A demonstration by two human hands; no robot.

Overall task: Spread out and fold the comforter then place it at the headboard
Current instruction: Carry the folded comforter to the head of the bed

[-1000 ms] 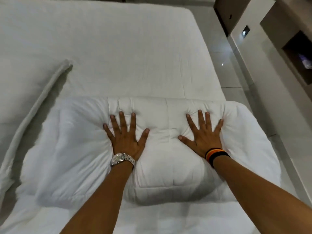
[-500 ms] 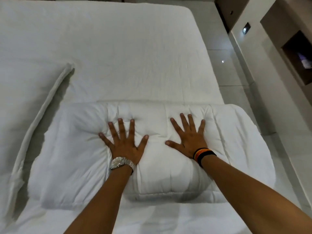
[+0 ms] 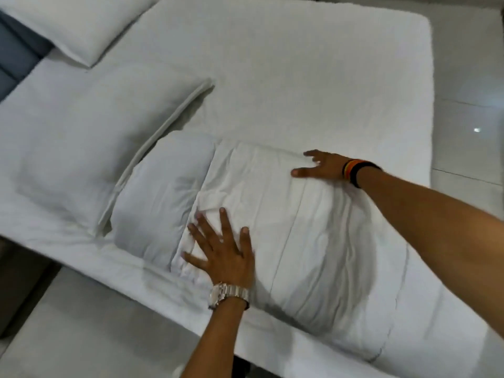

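**Both hands flat on the folded comforter**

I had the comforter (image 3: 313, 227) lying folded into a thick white bundle on the bed (image 3: 300, 77), close to the near edge of the mattress. My left hand (image 3: 226, 255) lay palm down on the bundle's left part, fingers spread wide and gripping nothing, the fabric creased just beyond the fingertips. A watch (image 3: 227, 293) sat on that wrist. My right hand (image 3: 319, 166) lay flat on the far edge of the bundle, fingers open and pointing left, also holding nothing; a striped band (image 3: 354, 170) circled its wrist, and the forearm stretched across above the bundle's right side.

The bundle's left end was puffed and rounded, and it touched the edge of a big pillow (image 3: 90, 148) lying flat to the left. A second pillow (image 3: 81, 25) lay further off at the top left corner, next to a blue-grey headboard (image 3: 16, 55) seen only in part. So the comforter sat beside the pillows, but apart from the headboard itself. Pale tiled floor (image 3: 469, 77) showed past the bed's right side
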